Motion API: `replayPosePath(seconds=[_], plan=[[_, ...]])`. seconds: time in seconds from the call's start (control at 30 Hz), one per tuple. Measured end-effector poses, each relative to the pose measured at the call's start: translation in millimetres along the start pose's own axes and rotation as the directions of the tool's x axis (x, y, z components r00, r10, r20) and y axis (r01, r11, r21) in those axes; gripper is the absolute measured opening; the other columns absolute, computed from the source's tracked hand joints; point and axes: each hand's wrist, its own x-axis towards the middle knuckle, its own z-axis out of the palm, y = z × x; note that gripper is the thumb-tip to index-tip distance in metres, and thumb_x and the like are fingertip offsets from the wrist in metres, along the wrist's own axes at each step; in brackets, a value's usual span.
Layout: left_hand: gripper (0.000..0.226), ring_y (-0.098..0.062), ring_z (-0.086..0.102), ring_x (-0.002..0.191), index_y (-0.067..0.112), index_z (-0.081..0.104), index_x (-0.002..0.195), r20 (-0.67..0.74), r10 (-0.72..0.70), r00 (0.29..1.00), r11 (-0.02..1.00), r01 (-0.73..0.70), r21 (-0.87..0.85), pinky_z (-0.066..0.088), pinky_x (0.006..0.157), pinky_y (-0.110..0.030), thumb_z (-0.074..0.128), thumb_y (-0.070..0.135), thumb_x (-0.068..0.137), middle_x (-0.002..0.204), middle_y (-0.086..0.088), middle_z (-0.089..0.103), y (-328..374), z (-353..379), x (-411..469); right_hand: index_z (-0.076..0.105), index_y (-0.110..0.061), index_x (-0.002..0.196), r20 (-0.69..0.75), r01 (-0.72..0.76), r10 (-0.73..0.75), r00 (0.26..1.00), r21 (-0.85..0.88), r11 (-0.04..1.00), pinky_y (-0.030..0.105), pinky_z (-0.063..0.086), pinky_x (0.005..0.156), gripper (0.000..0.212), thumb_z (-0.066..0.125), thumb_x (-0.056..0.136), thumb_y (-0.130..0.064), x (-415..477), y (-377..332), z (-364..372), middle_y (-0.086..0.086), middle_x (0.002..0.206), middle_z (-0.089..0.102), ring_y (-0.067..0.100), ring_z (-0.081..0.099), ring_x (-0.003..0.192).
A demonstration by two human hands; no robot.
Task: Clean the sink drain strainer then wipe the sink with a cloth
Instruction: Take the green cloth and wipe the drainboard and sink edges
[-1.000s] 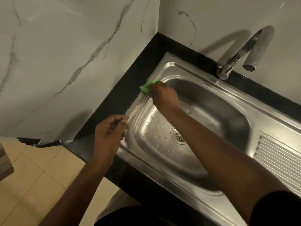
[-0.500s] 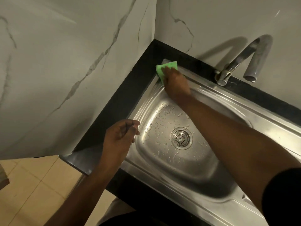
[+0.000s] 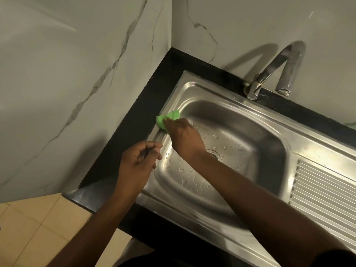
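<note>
A stainless steel sink (image 3: 273,130) is set in a black counter, its bowl dotted with water drops. My right hand (image 3: 183,137) presses a green cloth (image 3: 166,119) onto the sink's left rim, fingers flat over the cloth. The drain strainer (image 3: 215,154) sits at the bowl's bottom, mostly hidden behind my right wrist. My left hand (image 3: 138,160) hovers at the sink's left front rim, fingers loosely curled with nothing in them.
A chrome tap (image 3: 279,72) stands at the back on the black counter (image 3: 134,124). A ribbed drainboard (image 3: 323,191) lies to the right. Marble walls (image 3: 77,74) close the corner at left and back. Beige floor tiles (image 3: 34,232) show lower left.
My right hand slid the green cloth from the sink's far left corner back along the left rim toward me. The left hand stayed near the front left rim.
</note>
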Motion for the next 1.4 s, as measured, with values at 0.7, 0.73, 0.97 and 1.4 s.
replayPosePath(seconds=[0.7, 0.73, 0.97, 1.4], plan=[[0.013, -0.010, 0.068, 0.066, 0.026, 0.080, 0.103, 0.001, 0.003, 1.000, 1.000, -0.003, 0.005, 0.054, 0.073, -0.034, 0.069, 0.018, 0.100, 0.082, 0.004, 0.078, -10.2, -5.6, 4.1, 0.037, -0.020, 0.160, 0.072, -0.118, 0.147, 0.986, -0.311, 0.943, 0.053, 0.032, 0.122, 0.064, 0.060, 0.101, -0.011, 103.9, 65.8, -35.4, 0.009, 0.169, 0.030, 0.037, 0.028, 0.156], [0.013, -0.010, 0.067, 0.066, 0.026, 0.080, 0.103, 0.008, 0.005, 1.000, 1.000, -0.005, -0.001, 0.054, 0.073, -0.034, 0.069, 0.018, 0.100, 0.082, 0.004, 0.078, -9.6, -4.7, 4.9, 0.026, -0.021, 0.164, 0.112, -0.112, 0.153, 0.982, -0.309, 0.944, 0.052, 0.025, 0.125, 0.068, 0.055, 0.103, -0.011, 98.4, 73.6, -31.4, 0.009, 0.172, 0.022, 0.035, 0.021, 0.159], [0.019, -0.009, 0.069, 0.067, 0.030, 0.078, 0.099, 0.056, 0.014, 0.998, 1.000, -0.013, -0.010, 0.056, 0.071, -0.029, 0.067, 0.015, 0.100, 0.083, 0.004, 0.078, -1.8, 8.9, 4.5, 0.028, -0.021, 0.165, 0.134, -0.078, 0.121, 0.984, -0.291, 0.954, 0.050, 0.024, 0.128, 0.067, 0.051, 0.103, -0.005, 68.0, 117.9, -40.4, 0.001, 0.174, 0.019, 0.029, 0.019, 0.160], [0.021, -0.010, 0.064, 0.066, 0.029, 0.080, 0.100, 0.171, 0.102, 0.980, 0.994, -0.096, -0.043, 0.056, 0.065, -0.021, 0.068, 0.012, 0.100, 0.082, -0.001, 0.076, 14.3, 44.9, -1.4, 0.026, -0.020, 0.165, 0.027, -0.516, 0.549, 0.835, -0.307, 0.800, 0.052, 0.034, 0.124, 0.082, 0.058, 0.094, 0.004, -131.3, 210.1, -112.6, -0.002, 0.174, 0.014, 0.023, 0.013, 0.161]])
